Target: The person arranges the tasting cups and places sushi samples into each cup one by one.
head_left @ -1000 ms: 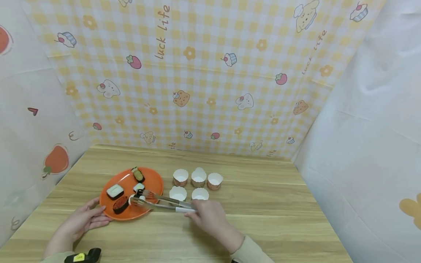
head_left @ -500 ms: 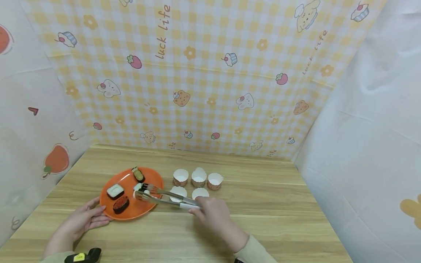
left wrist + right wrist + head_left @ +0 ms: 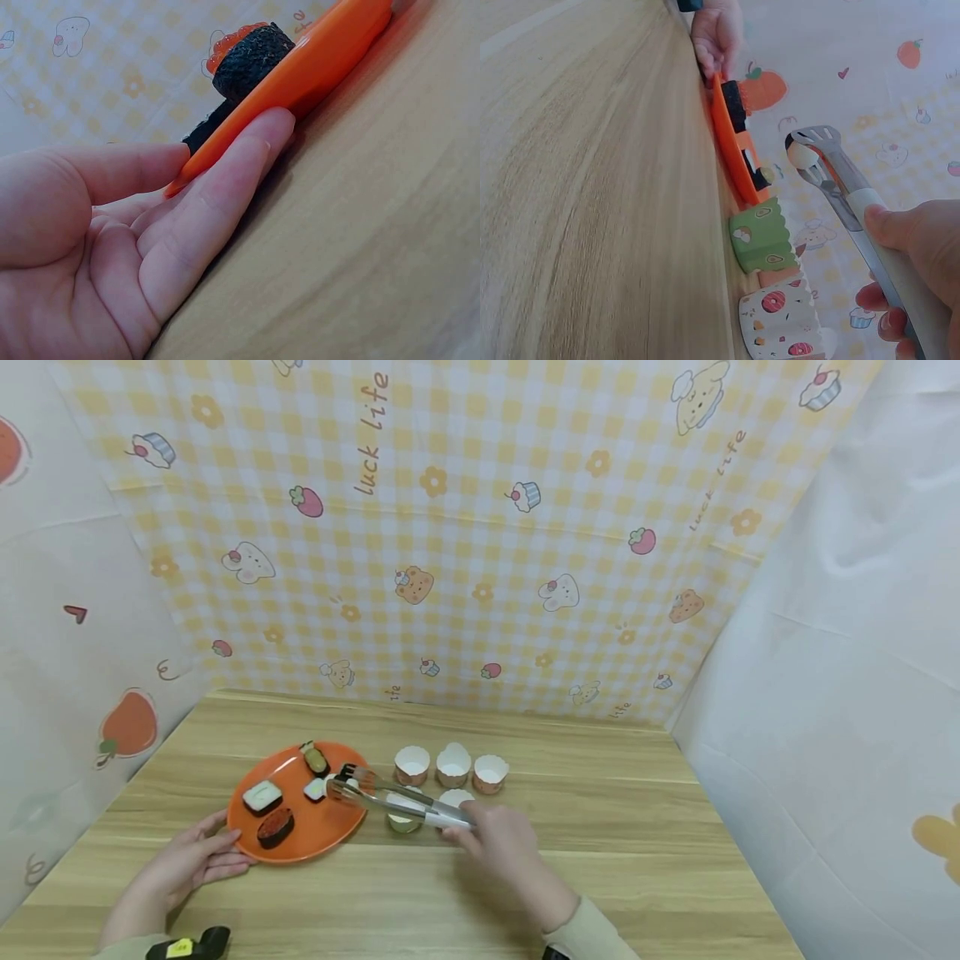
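My left hand (image 3: 187, 864) pinches the near-left rim of an oval orange plate (image 3: 311, 845), thumb at the edge and fingers underneath. In my right hand (image 3: 501, 842) is a pair of metal tongs (image 3: 416, 803) with pale grips, their tips above the plate's right side. A small white-and-black sushi piece (image 3: 803, 156) sits between the tong tips, raised off the plate in the right wrist view. Still on the plate are a red roe sushi (image 3: 276, 828), a white-topped sushi (image 3: 262, 797), a small white roll (image 3: 313, 790) and a yellowish-topped sushi (image 3: 316, 762).
Several paper baking cups stand right of the plate: a back row with a left cup (image 3: 412, 767), a middle cup (image 3: 453, 768) and a right cup (image 3: 490, 774). In front are a green cup (image 3: 763, 236) and a donut-patterned cup (image 3: 784, 322), partly behind the tongs. A patterned cloth (image 3: 480, 552) hangs behind the wooden table.
The tongs and right hand have shifted rightward, carrying the small sushi piece from beside the roe sushi toward the plate's right rim. My left hand and the plate have stayed put.
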A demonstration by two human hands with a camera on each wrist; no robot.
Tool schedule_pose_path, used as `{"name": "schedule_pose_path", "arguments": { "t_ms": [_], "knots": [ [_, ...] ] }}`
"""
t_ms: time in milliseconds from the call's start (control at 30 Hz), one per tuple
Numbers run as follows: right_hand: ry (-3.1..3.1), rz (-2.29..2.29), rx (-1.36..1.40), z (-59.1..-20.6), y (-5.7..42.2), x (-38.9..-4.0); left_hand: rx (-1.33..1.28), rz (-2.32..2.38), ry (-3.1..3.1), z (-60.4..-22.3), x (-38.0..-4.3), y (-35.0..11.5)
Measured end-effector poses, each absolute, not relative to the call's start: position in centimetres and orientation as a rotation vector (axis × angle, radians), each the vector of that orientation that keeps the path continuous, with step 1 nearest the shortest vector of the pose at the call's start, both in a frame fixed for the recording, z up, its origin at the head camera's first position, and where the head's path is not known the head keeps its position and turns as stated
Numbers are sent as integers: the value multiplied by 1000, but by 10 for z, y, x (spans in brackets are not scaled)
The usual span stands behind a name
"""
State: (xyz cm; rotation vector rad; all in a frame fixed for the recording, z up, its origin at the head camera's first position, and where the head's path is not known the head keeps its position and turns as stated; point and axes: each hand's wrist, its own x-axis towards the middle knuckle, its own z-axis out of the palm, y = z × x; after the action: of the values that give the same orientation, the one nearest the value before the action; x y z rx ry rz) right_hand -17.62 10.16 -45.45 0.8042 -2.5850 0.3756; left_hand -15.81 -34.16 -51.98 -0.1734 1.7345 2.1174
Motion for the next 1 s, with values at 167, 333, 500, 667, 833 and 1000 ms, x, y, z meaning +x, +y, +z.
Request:
{"name": "schedule_pose_path", "arguments": {
  "t_ms": [167, 333, 500, 667, 833, 1000],
  "knots": [
    [-2546, 386, 809, -452, 106, -177, -151, 2125, 1718, -521, -158, -342],
    [-2541, 394, 769, -451, 111, -178, -146, 2124, 1715, -521, -158, -343],
    [-2559, 428, 743, -451, 117, -180, -150, 2124, 1717, -521, -158, -342],
    [-2562, 394, 735, -452, 123, -183, -147, 2129, 1711, -520, -158, -342],
    [-2568, 421, 706, -451, 127, -186, -148, 2127, 1710, -520, -158, -342],
    [-2580, 407, 657, -451, 131, -188, -145, 2123, 1715, -520, -158, -343]
  ]
}}
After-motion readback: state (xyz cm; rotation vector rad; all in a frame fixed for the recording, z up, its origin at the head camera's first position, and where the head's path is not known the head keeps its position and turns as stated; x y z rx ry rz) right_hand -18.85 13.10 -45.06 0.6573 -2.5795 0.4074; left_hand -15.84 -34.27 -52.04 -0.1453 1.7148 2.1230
